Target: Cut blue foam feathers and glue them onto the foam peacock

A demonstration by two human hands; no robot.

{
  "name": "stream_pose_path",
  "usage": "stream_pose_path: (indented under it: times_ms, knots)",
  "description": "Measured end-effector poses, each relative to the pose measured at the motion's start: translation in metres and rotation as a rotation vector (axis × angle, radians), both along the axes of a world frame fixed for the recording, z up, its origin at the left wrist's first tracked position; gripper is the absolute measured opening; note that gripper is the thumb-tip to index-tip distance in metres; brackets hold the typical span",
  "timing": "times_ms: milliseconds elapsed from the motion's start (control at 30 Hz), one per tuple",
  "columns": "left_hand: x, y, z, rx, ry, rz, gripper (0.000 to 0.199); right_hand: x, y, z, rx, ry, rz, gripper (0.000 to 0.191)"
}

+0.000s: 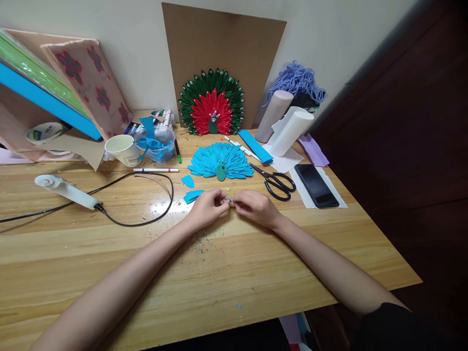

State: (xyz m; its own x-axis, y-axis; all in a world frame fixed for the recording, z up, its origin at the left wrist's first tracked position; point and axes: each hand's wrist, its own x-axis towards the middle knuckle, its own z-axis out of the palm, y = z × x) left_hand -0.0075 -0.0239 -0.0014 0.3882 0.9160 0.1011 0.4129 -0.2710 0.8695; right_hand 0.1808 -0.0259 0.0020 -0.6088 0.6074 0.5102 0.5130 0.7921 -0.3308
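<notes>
My left hand (211,206) and my right hand (256,207) meet over the table, fingertips pinched together. Between them shows a tiny bit of blue paper (230,199), mostly hidden by the fingers. Just beyond lies a blue paper peacock (204,160) with a green body (221,171). A single blue paper petal (187,181) rests left of it. Several blue paper pieces (192,196) lie beside my left hand. Black-handled scissors (280,185) lie closed to the right of the peacock, beyond my right hand.
A glue gun (69,192) with a looping black cable (171,195) lies left. Behind stand a paper cup (122,149), a plastic tub (163,151) and a red-green peacock (212,105) against brown board (223,44). Right are paper rolls (292,129) and a phone (316,185).
</notes>
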Motion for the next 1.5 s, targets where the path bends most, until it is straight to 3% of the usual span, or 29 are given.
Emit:
stream_pose_path:
  times_ms: [200, 367, 467, 600, 700, 1067, 1500]
  knots:
    - [0.001, -0.002, 0.007, -0.040, 0.006, 0.012, 0.012, 0.000, -0.001, -0.001, 0.019, -0.083, -0.010, 0.014]
    - [0.001, -0.003, 0.008, -0.043, -0.002, 0.022, 0.012, -0.001, -0.002, -0.001, -0.025, -0.032, -0.003, 0.012]
    - [0.001, -0.004, 0.006, -0.018, 0.007, 0.039, 0.013, -0.002, -0.001, 0.001, -0.204, 0.124, -0.046, 0.007]
    - [0.001, -0.006, 0.006, 0.087, 0.058, 0.074, 0.012, -0.004, 0.000, 0.002, -0.597, 0.341, -0.104, 0.009]
    - [0.001, -0.009, 0.007, 0.198, 0.117, 0.084, 0.010, -0.005, 0.001, 0.000, -0.742, 0.416, -0.111, 0.012]
    - [0.001, -0.012, 0.011, 0.311, 0.173, 0.082, 0.008, -0.004, 0.001, 0.001, -0.595, 0.371, -0.135, 0.011]
    - [0.000, -0.008, 0.006, 0.201, 0.089, 0.199, 0.010, 0.009, 0.012, -0.002, -0.676, 0.409, -0.182, 0.017]
